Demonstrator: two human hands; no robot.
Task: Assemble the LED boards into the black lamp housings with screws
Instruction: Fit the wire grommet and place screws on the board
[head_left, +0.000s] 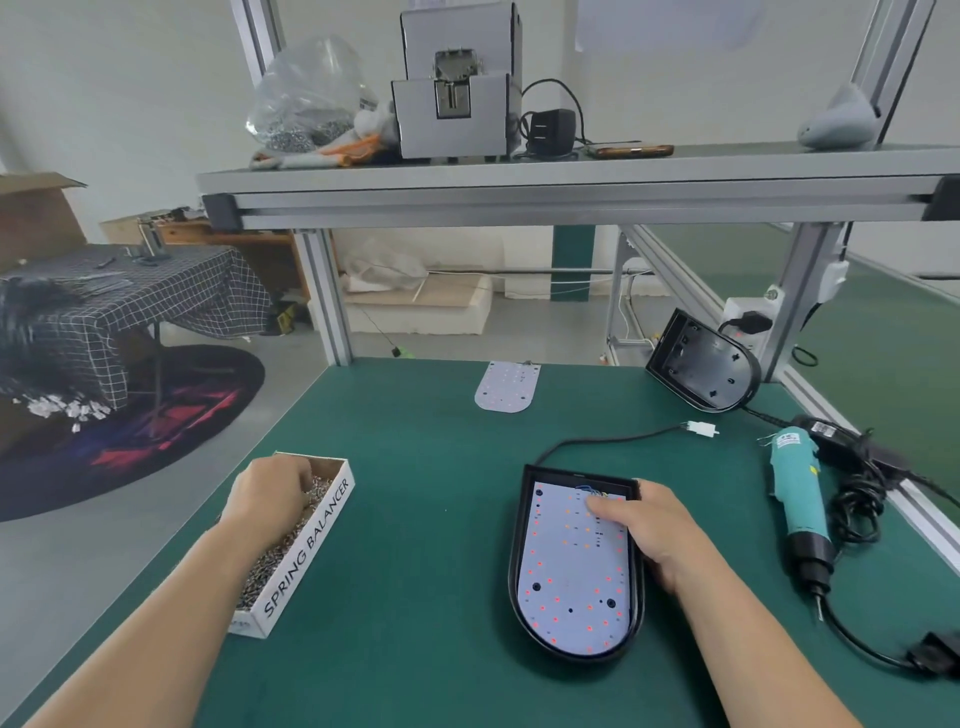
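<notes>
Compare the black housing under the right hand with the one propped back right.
The near housing lies flat; the far housing stands tilted on edge. The near housing holds an LED board; the far housing is empty. The right hand rests on the near housing; no hand touches the far housing. Both are black with one rounded end.

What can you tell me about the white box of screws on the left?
The white cardboard box, open-topped, long and narrow, lies angled on the green mat. SPRING BALANCER is printed in black on its side. It holds small metal screws; the left hand reaches into its far end.
</notes>
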